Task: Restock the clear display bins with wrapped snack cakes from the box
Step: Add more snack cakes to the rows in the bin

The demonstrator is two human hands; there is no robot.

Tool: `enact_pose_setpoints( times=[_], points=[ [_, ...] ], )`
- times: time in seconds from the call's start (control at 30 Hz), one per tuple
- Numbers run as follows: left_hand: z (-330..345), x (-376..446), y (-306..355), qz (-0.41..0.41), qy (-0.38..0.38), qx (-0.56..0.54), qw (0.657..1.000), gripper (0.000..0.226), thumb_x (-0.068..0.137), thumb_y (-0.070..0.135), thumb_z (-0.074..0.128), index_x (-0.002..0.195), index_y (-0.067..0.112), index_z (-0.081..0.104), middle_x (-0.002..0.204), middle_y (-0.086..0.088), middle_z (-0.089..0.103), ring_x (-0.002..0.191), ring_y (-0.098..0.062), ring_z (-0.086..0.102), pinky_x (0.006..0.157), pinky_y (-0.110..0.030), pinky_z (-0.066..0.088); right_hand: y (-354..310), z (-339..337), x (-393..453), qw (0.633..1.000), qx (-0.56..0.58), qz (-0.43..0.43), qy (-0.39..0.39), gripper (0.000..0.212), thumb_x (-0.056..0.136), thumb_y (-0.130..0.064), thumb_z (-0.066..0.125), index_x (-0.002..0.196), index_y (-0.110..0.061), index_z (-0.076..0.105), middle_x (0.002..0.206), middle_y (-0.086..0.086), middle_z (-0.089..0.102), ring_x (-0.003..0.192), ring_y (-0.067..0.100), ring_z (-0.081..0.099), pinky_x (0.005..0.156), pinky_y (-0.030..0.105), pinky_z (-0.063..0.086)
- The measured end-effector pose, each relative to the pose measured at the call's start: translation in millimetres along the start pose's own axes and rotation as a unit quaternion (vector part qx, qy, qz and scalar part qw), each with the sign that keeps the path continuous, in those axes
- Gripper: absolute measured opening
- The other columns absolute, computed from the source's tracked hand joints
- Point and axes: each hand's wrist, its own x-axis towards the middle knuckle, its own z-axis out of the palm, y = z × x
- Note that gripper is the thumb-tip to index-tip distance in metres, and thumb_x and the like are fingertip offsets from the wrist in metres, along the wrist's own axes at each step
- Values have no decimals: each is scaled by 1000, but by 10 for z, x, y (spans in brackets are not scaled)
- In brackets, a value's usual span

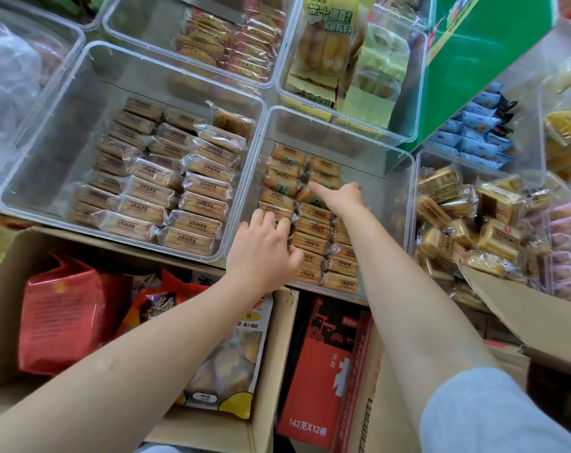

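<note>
While inside the clear bin point(387, 197), both hands point(261, 246) point(341, 196) on snack cakes point(310, 240).

This is a shop, at its snack display. Clear bins point(258, 103) sit edge to edge, each filled with rows of one kind of wrapped snack cakes point(196, 204). Open cardboard boxes point(268, 380) of packaged stock stand just below the bins.
</note>
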Motion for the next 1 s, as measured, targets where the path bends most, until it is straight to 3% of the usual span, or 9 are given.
enact_pose_setpoints(
  times=[0.07, 0.2, 0.3, 0.4, 0.47, 0.57, 0.7, 0.87, 1.0],
  points=[
    [2, 0, -1, 0, 2, -3, 1000, 45, 89, 44, 37, 116, 14, 56, 114, -8, 58, 113, -27, 46, 86, -41, 44, -7, 41, 8, 1000, 9, -3, -2, 117, 85, -67, 62, 157, -4, -5, 161, 18, 27, 150, 41, 18, 122, 58, 3],
    [7, 2, -3, -2, 5, -6, 1000, 45, 89, 43, 37, 116, 14, 57, 116, -8, 58, 115, -27, 46, 88, -41, 45, -26, 214, 49, 999, -32, -19, 33, 117, 82, -66, 65, 156, -6, -3, 150, 14, 46, 144, 37, 33, 120, 60, 0],
    [6, -1, -1, -3, 6, -5, 1000, 44, 90, 43, 37, 116, 14, 57, 116, -8, 58, 115, -27, 45, 88, -41, 45, -43, 330, 21, 991, -82, -25, 100, 110, 82, -70, 63, 154, -7, 9, 141, 12, 56, 140, 34, 41, 119, 57, 7],
    [6, -3, 0, -1, 7, -5, 1000, 45, 90, 43, 37, 117, 13, 58, 116, -8, 58, 115, -27, 46, 88, -41, 45, -23, 381, 34, 983, -103, -64, 139, 98, 83, -74, 58, 146, -7, 23, 134, 14, 60, 129, 33, 52, 115, 48, 27],
    [2, -6, 0, -1, 8, -6, 1000, 45, 90, 42, 37, 116, 13, 59, 117, -9, 58, 116, -27, 46, 89, -41, 45, 124, 414, 26, 977, -120, -116, 135, 95, 89, -77, 42, 148, -5, 23, 142, 18, 52, 133, 34, 48, 114, 46, 29],
    [-1, -5, 1, -1, 9, -4, 1000, 43, 91, 42, 38, 114, 12, 59, 116, -9, 58, 116, -27, 46, 89, -41, 45, 506, 467, -12, 960, -183, -173, 118, 94, 94, -78, 17, 159, -12, 3, 163, 16, 23, 151, 32, 19, 122, 47, 5],
    [7, -13, 3, -1, 16, -1, 1000, 40, 90, 42, 39, 107, 12, 59, 111, -8, 59, 111, -26, 46, 84, -40, 44, 642, 498, 26, 969, -176, -147, 87, 91, 95, -75, 13, 158, -14, -12, 167, 10, -8, 154, 24, -10, 123, 50, -9],
    [10, -17, 15, 0, 23, 6, 1000, 38, 90, 40, 40, 104, 11, 61, 109, -9, 60, 109, -27, 48, 83, -41, 44, 533, 482, 26, 971, -193, -131, 58, 98, 93, -77, 12, 156, -7, -16, 165, 14, -16, 152, 27, -16, 121, 50, -13],
    [8, -18, 24, 2, 25, 7, 1000, 43, 91, 41, 40, 108, 9, 62, 112, -12, 60, 112, -28, 48, 86, -43, 45, 504, 366, -349, 964, -236, -120, 19, 97, 96, -72, 25, 158, -4, -8, 166, 17, -9, 153, 32, -8, 123, 48, -3]
  ],
)
